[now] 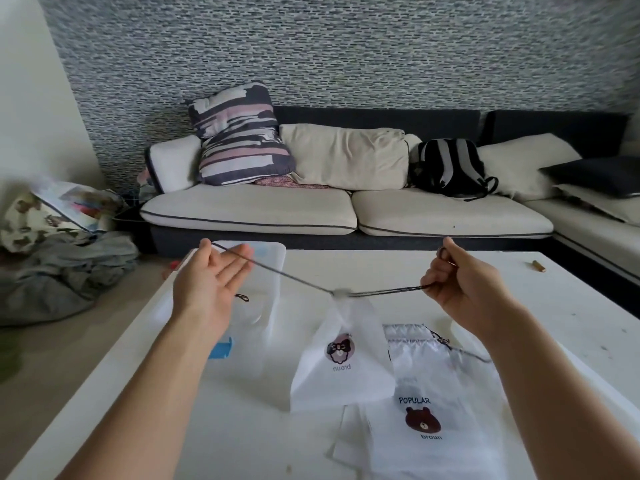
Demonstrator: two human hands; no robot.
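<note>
One view only, from the head, looking down across a low white table (pixel 242 427) with a smooth, lightly marked top. Beyond the table's far edge, one L-shaped sofa with cream cushions on a dark base (pixel 249 209), backed by a wall of small mottled grey tiles (pixel 346 46). On the sofa, past the table: one pillow striped in navy, pink and white (pixel 239 136), one black backpack with grey straps (pixel 450 168), one dark cushion (pixel 599 174) towards the right. On the floor left of the table, one heap of grey cloth (pixel 69 268).

Two hands above the table's middle. Left hand (pixel 207 282) wide, palm up, fingers straight, a thin dark cord (pixel 287 275) lying across the fingers. Right hand (pixel 464 289) curled tight round the other end of the same cord. Cord stretched taut between both hands, running through the gathered neck of one white drawstring bag with a bow-wearing bear print (pixel 341 375). Bag hanging from the cord, neck lifted off the table, lower edge down on the tabletop near its middle.

Counted on the table: two printed white bags, namely the hanging one and one flat white bag with a brown bear face and the word POPULAR (pixel 433 445), just right of the first and nearer the table's front edge. Further white layers beneath, number unclear. One clear plastic box with blue latches (pixel 266 289) on the table's far left part, below the left hand. One small brown stick (pixel 538 266) near the table's far right edge.
</note>
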